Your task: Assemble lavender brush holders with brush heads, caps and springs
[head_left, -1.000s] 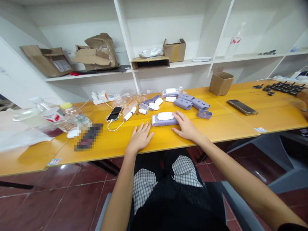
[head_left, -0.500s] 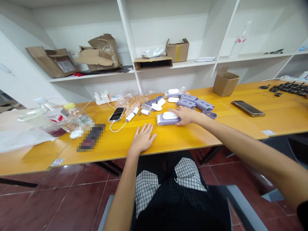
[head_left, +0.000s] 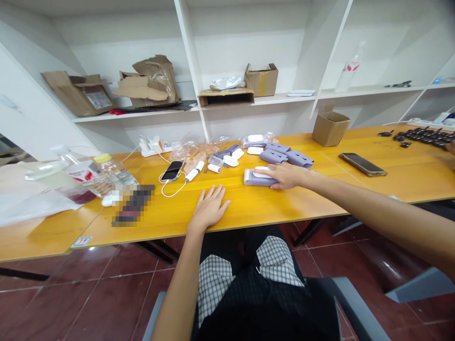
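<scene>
My left hand (head_left: 210, 208) lies flat on the wooden table, fingers spread, with nothing in it. My right hand (head_left: 287, 175) grips the right end of a lavender plastic casing (head_left: 254, 180) with small holes along its front side. On top of that casing sits a white oval piece (head_left: 262, 171), partly covered by my fingers. Behind my right hand are several more lavender casings (head_left: 274, 156). To their left lie white curved pieces (head_left: 232, 158) and a small white cylinder (head_left: 214, 168).
At left are a phone (head_left: 173, 170) on a white cable, a power strip (head_left: 156, 147) and bottles (head_left: 115, 170). At right lie another phone (head_left: 362, 164), a small carton (head_left: 331, 127) and black parts (head_left: 426, 136). Another person's hand (head_left: 451, 148) shows at the right edge. Shelves hold cardboard boxes (head_left: 261, 81).
My right hand has shifted to the right along the table, and the lavender casing with its white piece has moved with it. My left hand stays flat in place.
</scene>
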Motion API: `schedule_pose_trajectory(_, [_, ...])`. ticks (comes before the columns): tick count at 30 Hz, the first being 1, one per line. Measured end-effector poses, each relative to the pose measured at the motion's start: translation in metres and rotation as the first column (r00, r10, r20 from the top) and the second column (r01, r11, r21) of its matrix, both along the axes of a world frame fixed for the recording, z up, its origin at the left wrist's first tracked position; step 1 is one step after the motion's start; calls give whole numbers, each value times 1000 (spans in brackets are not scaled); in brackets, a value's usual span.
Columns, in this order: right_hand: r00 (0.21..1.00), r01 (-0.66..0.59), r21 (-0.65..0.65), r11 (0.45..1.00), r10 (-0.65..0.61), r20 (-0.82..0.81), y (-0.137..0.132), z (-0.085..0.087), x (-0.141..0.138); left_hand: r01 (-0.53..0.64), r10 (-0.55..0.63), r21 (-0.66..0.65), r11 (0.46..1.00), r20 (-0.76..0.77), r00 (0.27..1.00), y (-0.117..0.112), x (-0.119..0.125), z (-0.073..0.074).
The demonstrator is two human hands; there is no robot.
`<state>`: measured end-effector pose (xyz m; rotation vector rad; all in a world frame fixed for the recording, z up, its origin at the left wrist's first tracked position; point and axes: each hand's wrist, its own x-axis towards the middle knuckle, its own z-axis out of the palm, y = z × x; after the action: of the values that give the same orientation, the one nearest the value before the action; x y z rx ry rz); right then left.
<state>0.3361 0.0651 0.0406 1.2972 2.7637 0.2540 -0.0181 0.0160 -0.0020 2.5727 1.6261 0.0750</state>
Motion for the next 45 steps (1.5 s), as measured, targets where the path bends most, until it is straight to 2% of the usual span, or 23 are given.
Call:
schedule_pose_trajectory(5, [999, -33, 190, 981, 25, 48, 2, 0, 10, 0, 0, -3, 1000, -14, 1000, 0, 0, 0])
schedule_pose_trajectory(9, [1000, 1, 249, 969, -4, 9, 10, 12, 21, 7, -7, 4, 1000, -8, 1000, 1, -1, -2])
schedule_pose_trajectory(14, [983, 174, 274, 946, -152, -100, 28, 37, 53, 16, -16, 15, 1000, 5, 1000, 2, -1, -4])
schedule_pose_trajectory(18, [891, 436, 286, 853, -366, -268, 50, 46, 97, 15, -15, 12, 1000, 9, 1000, 1, 0, -2])
schedule_pose_trajectory(22, [709, 673, 161, 722, -569, -417, 67, 37, 143, 9, -9, 10, 1000, 3, 1000, 1, 0, -1])
schedule_pose_trajectory(25, [551, 794, 43, 606, -688, -472, 78, 23, 166, 7, -7, 13, 1000, -2, 1000, 0, 0, 0])
schedule_pose_trajectory(27, [500, 825, 13, 564, -720, -481, 86, 16, 175, 3, -3, 11, 1000, -5, 1000, -1, 0, 0])
schedule_pose_trajectory(33, [434, 859, -40, 511, -766, -475, 118, -2, 189, 2, -2, 11, 1000, -4, 1000, -2, -1, 0])
schedule_pose_trajectory(39, [322, 895, -105, 434, -790, -521, 148, -19, 197, -8, 9, 20, 1000, -11, 1000, 0, -3, -2])
schedule_pose_trajectory(41, [323, 884, -135, 448, -793, -516, 160, -23, 196, 0, 0, 23, 1000, -8, 1000, 1, -4, -3])
schedule_pose_trajectory(45, [392, 831, -172, 529, -777, -493, 179, -23, 188, 4, -4, 21, 1000, -6, 1000, 2, -4, -3])
